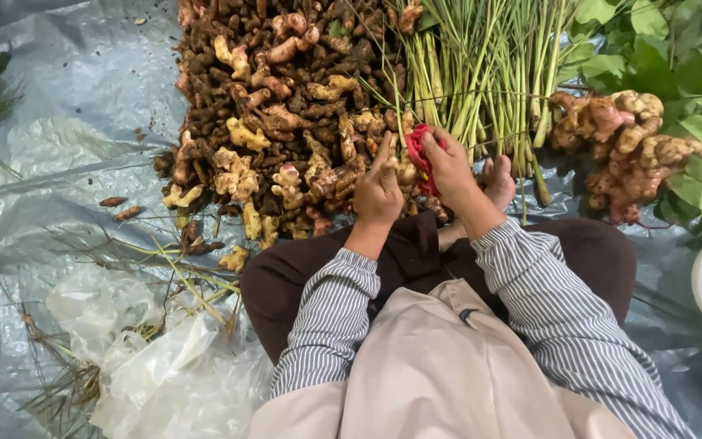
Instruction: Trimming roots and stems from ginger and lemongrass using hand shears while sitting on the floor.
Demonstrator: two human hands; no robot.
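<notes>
The red band point(418, 150) sat pinched in the right hand point(451, 167), its grip closed on it before the lemongrass stalks point(481, 73), while the left hand point(379, 191), fingers loosely curled, touched its edge beside the root pile point(278, 114); keeping it taut would probably serve best.

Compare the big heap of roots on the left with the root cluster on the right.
The dark root heap is far larger, brown mixed with yellow pieces; the pale root cluster is small, tan with pinkish tips. The heap lies beside the hands; the cluster rests against green leaves. Both lie on plastic sheeting.
</notes>
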